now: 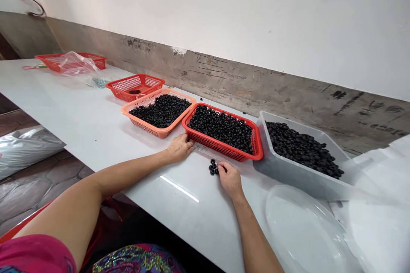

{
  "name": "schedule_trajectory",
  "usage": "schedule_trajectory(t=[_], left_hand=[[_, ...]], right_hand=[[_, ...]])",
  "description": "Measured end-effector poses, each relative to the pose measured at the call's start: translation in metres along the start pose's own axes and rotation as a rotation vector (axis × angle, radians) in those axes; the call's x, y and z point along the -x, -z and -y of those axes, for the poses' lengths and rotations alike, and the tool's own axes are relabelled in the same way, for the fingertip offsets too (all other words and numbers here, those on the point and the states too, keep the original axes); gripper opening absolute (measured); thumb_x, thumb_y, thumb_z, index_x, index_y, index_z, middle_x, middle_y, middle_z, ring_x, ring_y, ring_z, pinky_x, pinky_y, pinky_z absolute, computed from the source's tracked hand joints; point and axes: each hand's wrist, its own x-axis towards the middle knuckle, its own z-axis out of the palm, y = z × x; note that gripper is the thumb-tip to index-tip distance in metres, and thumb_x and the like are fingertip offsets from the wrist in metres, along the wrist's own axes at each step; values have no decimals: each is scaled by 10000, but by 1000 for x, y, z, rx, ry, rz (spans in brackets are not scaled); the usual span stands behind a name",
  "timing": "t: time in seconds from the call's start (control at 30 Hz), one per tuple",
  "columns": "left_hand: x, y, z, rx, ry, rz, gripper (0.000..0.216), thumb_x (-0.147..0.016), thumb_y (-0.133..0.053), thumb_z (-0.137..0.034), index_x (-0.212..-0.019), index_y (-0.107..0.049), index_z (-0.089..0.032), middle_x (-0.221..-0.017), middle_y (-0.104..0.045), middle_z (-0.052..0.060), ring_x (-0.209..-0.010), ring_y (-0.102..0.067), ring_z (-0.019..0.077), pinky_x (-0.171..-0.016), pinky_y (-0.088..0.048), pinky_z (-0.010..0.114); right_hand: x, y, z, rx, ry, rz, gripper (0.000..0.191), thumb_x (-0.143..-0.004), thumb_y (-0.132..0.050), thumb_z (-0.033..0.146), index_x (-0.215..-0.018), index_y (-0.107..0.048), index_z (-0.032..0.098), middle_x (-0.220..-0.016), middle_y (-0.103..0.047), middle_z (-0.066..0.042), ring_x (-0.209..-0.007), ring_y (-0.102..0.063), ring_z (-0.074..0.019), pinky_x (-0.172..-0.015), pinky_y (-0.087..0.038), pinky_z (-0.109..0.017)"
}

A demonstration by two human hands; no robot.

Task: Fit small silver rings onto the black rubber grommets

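My left hand (180, 148) rests on the white table by the near left corner of a red basket (224, 148). Its fingers are curled, and a dark bit shows at the tips, too hidden to name. On the table in front of that basket lies a small cluster of black ring-shaped parts (212, 167). My right hand (230, 179) is at the right side of this cluster, thumb and fingers pinched on what looks like one black ring. Many more black rings (221, 128) fill the red basket.
Left of the red basket stands an orange basket (162, 132) of black rings. Farther left are another red basket (120, 93) and one with a clear plastic bag (77, 64). A translucent bin (282, 175) of black parts and a clear lid (301, 226) are at right.
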Motion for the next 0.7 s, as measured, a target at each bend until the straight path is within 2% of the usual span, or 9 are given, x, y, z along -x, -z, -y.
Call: schedule_trajectory(t=[0.17, 0.3, 0.4, 0.53, 0.6, 0.7], left_hand=[[0, 3, 1, 121, 41, -61, 390, -926, -417, -421, -1081, -670, -168, -1091, -547, 161, -1030, -529, 295, -887, -432, 475], [-2, 3, 8, 532, 167, -236, 343, -896, -456, -401, -929, -703, -166, -1006, -615, 122, -1035, -539, 277, -967, -385, 473], [-3, 1, 20, 697, 267, -312, 438, -915, -377, -467, -885, -689, -161, -976, -649, 107, -1028, -565, 244, -971, -407, 410], [6, -3, 36, 827, 374, -325, 584, -924, -245, -552, -1011, -656, -146, -1049, -672, 112, -1023, -610, 231, -905, -468, 368], [15, -4, 39, 934, 420, -298, 568, -893, -326, -578, -1092, -635, -145, -1118, -669, 116, -1055, -616, 242, -936, -461, 384], [24, -4, 34, 1127, 481, -244, 575, -822, -489, -579, -1193, -597, -153, -1271, -609, 132, -1179, -564, 267, -1047, -383, 418]], right_hand=[[0, 1, 1, 7, -5, 3, 308, -782, -436, 387, -813, -670, 189, -847, -725, -85, -812, -650, -251, -780, -475, -376], [1, 1, 1, 13, 2, 7, 312, -794, -439, 391, -818, -675, 189, -838, -726, -81, -801, -651, -244, -770, -476, -367], [1, 0, 0, 10, -9, 14, 311, -801, -440, 389, -826, -679, 191, -834, -727, -74, -798, -652, -238, -766, -476, -361], [2, 0, 0, 14, -21, 13, 294, -798, -446, 369, -833, -680, 195, -863, -731, -74, -827, -653, -242, -790, -475, -366], [2, 0, 0, 14, -14, 14, 292, -800, -444, 363, -835, -679, 194, -880, -731, -80, -841, -654, -244, -795, -475, -367], [2, -1, -1, 16, -11, 20, 294, -804, -441, 361, -841, -678, 191, -887, -730, -84, -851, -653, -246, -801, -474, -369]])
